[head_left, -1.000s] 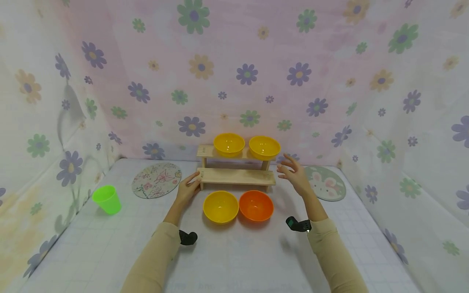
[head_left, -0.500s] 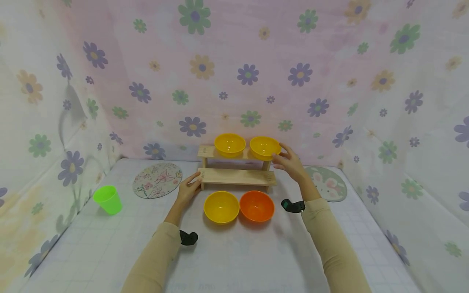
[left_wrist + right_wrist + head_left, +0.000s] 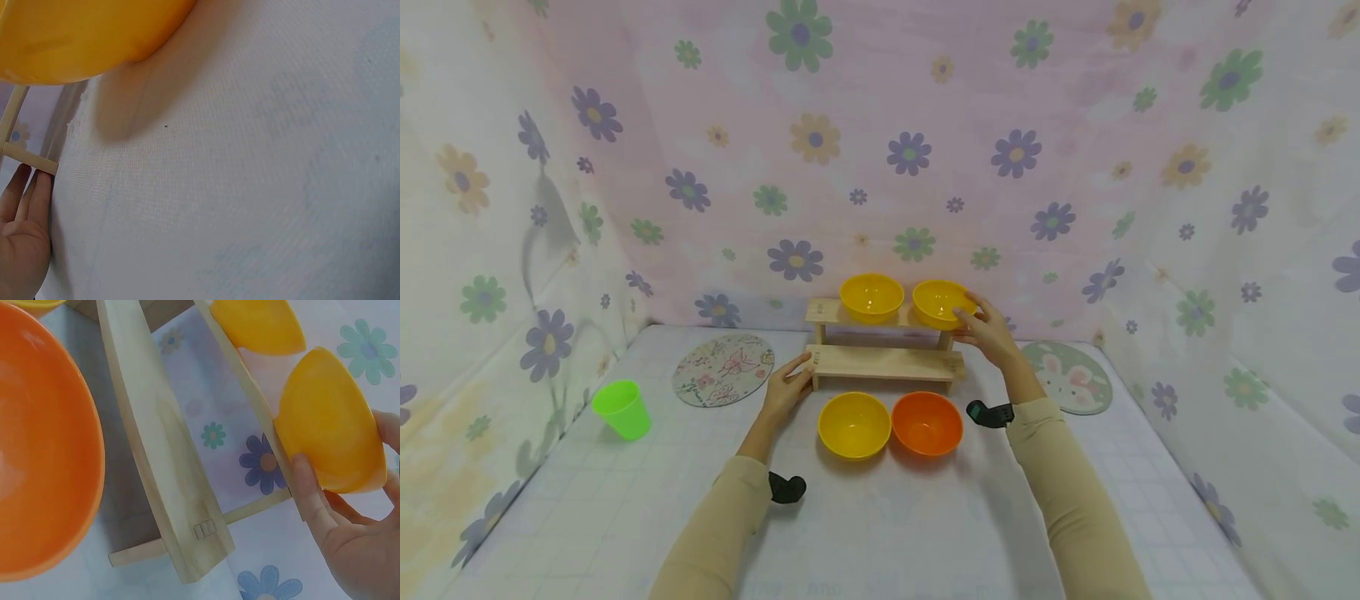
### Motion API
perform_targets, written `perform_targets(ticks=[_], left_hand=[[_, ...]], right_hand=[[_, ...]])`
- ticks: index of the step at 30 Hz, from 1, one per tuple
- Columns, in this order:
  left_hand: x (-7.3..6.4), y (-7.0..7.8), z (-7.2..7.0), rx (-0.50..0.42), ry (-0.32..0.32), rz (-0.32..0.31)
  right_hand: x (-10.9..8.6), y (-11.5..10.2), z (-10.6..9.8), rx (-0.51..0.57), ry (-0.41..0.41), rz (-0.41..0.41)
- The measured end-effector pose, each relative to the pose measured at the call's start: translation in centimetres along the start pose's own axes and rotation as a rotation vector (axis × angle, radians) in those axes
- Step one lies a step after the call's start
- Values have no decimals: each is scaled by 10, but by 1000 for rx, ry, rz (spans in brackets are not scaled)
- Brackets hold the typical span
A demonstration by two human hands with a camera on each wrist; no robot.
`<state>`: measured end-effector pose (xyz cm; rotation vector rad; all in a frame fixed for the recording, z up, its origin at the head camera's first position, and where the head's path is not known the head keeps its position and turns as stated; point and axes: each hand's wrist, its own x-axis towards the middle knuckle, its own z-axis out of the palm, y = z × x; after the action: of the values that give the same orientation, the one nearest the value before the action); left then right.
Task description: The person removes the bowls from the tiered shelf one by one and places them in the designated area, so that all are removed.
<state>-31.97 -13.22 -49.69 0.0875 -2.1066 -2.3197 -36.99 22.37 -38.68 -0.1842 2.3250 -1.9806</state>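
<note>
Two yellow bowls stand on the top tier of a two-step wooden rack; the left bowl point(image 3: 871, 298) is untouched. My right hand point(image 3: 992, 335) holds the right yellow bowl point(image 3: 936, 305) at its right side. In the right wrist view, the thumb point(image 3: 304, 475) lies against the bowl's near side and other fingers reach round its far side. My left hand point(image 3: 786, 393) rests its straight fingers against the left end of the rack's lower tier point(image 3: 883, 362). In the left wrist view, those fingertips point(image 3: 41, 180) meet the wooden piece.
In front of the rack, another yellow bowl point(image 3: 854, 427) and an orange bowl point(image 3: 927, 425) sit side by side on the white table cover. A green cup point(image 3: 622, 409) is at the left. Round mats lie on both sides, one floral point(image 3: 722, 371), one with a rabbit point(image 3: 1069, 379).
My right hand has moved leftward from beside the right upper bowl and taken hold of its side. The left hand stays at the rack's end, and the bowls look unmoved.
</note>
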Motion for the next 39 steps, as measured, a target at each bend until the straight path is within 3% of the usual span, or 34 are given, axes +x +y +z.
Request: perform_targets(ticks=[5,11,23,30,36,39], left_hand=[[1,0,0,3,-4,2],[0,0,0,7,-4,1],[1,0,1,-5,9,-10],[0,1,2,-5,6,-12],[2,0,0,-27,1,-23],[-4,8,1,-30,-14,-34]], right_hand=[[1,-1,2,81,17,22],[1,-1,2,107,36,32],[-13,-1,-7,218,1,-31],[-26,-4,-12,211,-17,-66],[-35,1,-17,138,-53,-83],[-39,6,-19,96,-61,-81]])
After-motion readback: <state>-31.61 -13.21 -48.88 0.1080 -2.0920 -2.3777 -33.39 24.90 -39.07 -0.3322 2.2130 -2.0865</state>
